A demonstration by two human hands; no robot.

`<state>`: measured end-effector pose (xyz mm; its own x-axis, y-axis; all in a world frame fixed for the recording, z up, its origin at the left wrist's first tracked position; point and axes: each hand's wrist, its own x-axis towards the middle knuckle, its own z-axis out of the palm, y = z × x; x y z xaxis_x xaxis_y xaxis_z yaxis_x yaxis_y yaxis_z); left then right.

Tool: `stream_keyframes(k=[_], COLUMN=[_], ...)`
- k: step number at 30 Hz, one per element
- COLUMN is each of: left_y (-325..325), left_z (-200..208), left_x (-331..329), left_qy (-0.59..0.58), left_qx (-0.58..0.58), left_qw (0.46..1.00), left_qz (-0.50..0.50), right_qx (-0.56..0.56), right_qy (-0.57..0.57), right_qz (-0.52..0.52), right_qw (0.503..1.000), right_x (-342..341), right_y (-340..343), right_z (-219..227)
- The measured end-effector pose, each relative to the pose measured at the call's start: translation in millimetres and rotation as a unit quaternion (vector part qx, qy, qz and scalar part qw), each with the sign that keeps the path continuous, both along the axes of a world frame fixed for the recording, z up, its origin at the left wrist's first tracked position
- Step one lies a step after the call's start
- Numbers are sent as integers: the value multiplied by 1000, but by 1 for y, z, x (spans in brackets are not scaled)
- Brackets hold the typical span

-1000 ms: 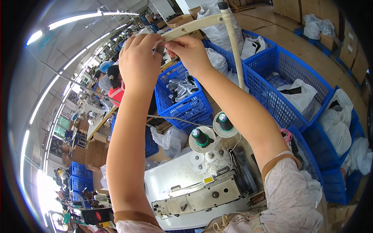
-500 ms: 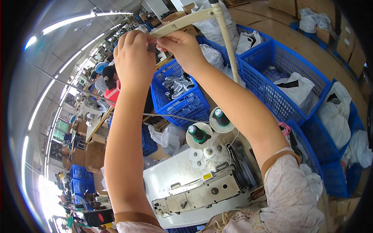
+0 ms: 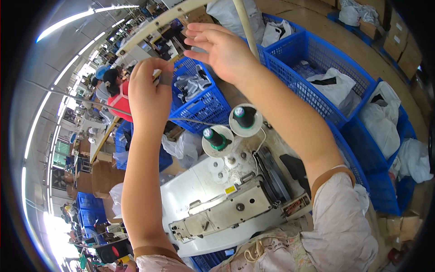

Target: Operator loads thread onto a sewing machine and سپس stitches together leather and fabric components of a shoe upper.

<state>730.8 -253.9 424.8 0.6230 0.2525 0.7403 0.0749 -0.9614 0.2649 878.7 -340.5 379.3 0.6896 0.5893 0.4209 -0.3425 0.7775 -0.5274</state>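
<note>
Appears engaged in raised, fingertip handling near the cream thread-stand bar (image 3: 170, 15), beyond the sewing machine (image 3: 226, 211), with left hand (image 3: 148, 88) curled narrow, contents undeterminable, and right hand (image 3: 225, 55) loosely spread, visibly bare. Calls next, presumably, for precise two-handed alignment.

Bright indoor light comes from rows of lamps (image 3: 65, 24) overhead at left, and a patch at the lower left burns out to hazy white. Shadows are soft, with a pale sheen on the worktop (image 3: 181, 192). Fisheye distortion bows the lamps and the top rail (image 3: 172, 15), corners fall to black, and the far background at upper left lacks crisp detail.
</note>
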Motion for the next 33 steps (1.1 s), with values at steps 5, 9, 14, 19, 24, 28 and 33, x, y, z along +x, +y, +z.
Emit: stream_keyframes(k=[5,9,14,19,24,28,33], left_y=[-46,-73,-91,-111,-98,-84,-92], left_z=[-46,-87,-147,-196,-244,-272,-301], left_x=[-29,-38,-50,-59,-47,-38,-22], left_qy=[79,146,236,311,376,447,448], left_qx=[120,80,100,62,-191,-375,-356], left_qw=[970,952,926,900,862,797,799], left_qz=[-194,-257,-278,-300,-281,-154,-183], right_qx=[-219,-214,-248,-306,-434,-424,-450], right_qy=[-214,-159,-128,-70,-310,-412,-485], right_qz=[-9,137,128,143,-287,-397,-115], right_qw=[952,954,952,938,796,702,741], right_x=[-25,-31,-25,-27,-39,-65,-80], right_y=[-56,-87,-120,-160,-178,-201,-181], right_z=[-11,-20,-68,-137,-248,-238,-278])
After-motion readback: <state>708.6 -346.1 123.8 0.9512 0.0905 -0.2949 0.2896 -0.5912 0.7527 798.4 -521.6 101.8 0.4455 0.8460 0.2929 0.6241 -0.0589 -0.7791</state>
